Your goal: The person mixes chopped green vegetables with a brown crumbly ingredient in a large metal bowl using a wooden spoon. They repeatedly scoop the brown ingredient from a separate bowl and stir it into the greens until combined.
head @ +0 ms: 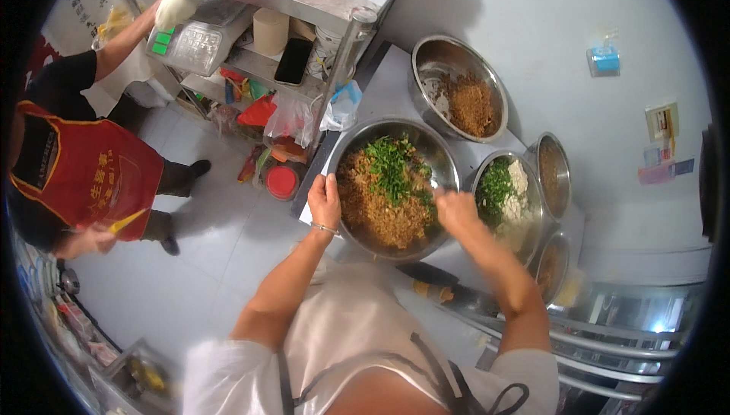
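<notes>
In front of me stands a large stainless steel mixing bowl (352, 233), holding brown crumbly filling (393, 222) with chopped green herbs (390, 167) heaped on it. My left hand (325, 203) grips the bowl's left rim, thumb up along the edge. At the right rim, my right hand (458, 211) is closed around a utensil (438, 191) that reaches into the filling. Motion blurs it, so its kind is unclear. Close by on the right, another steel bowl (479, 171) contains chopped greens (495, 187) and a pale, crumbly food (518, 184).
A deep steel bowl (433, 124) with brown crumbs is behind; two smaller bowls (562, 158) (562, 244) stand far right. At left, a co-worker in a red apron (91, 169) has a gloved hand (177, 9) by a scale (197, 47). A phone (294, 61) lies on a shelf.
</notes>
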Motion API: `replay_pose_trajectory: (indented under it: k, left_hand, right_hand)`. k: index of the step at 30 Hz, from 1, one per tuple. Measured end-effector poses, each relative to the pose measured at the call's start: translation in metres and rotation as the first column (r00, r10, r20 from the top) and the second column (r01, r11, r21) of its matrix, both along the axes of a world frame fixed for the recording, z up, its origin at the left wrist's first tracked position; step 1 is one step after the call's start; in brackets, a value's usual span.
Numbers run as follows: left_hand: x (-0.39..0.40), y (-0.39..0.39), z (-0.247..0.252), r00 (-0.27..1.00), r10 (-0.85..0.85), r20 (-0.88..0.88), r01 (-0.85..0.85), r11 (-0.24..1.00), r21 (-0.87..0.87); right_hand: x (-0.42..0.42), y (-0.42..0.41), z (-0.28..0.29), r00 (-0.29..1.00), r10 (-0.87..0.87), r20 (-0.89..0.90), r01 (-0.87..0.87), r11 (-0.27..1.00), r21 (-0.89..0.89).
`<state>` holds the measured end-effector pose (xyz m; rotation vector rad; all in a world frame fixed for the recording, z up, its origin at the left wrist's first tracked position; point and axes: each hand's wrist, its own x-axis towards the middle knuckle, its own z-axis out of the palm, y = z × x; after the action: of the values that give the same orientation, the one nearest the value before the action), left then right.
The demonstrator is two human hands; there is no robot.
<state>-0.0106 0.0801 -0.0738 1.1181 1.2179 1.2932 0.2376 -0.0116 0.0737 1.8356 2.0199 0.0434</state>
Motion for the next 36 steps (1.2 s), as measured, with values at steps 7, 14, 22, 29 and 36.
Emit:
replay_pose_trajectory:
  k: [7,14,22,29,36]
  left_hand:
    - [-0.001,-0.001,0.01,1.0,0.008,0.001,-0.008,1.0,-0.01]
    - [-0.003,-0.003,0.015,0.997,-0.026,0.073,0.029,0.999,-0.043]
    - [-0.002,-0.003,0.014,0.995,-0.037,0.097,0.043,0.997,-0.065]
    - [-0.003,-0.003,0.003,0.997,-0.018,0.076,0.023,0.998,-0.066]
    - [-0.001,-0.003,0.006,0.999,-0.017,0.041,0.019,0.998,-0.053]
  right_hand:
    - [0.039,-0.015,0.029,0.975,-0.223,-0.01,0.224,0.973,0.059]
    - [0.001,-0.009,0.05,0.995,-0.072,-0.073,0.074,0.997,0.026]
    - [-0.051,0.018,0.043,0.969,-0.128,-0.213,0.091,0.981,-0.172]
    - [-0.012,0.037,0.052,0.983,-0.127,-0.134,0.113,0.988,-0.104]
    - [-0.007,0.081,0.027,0.989,0.119,-0.09,-0.097,0.971,0.219]
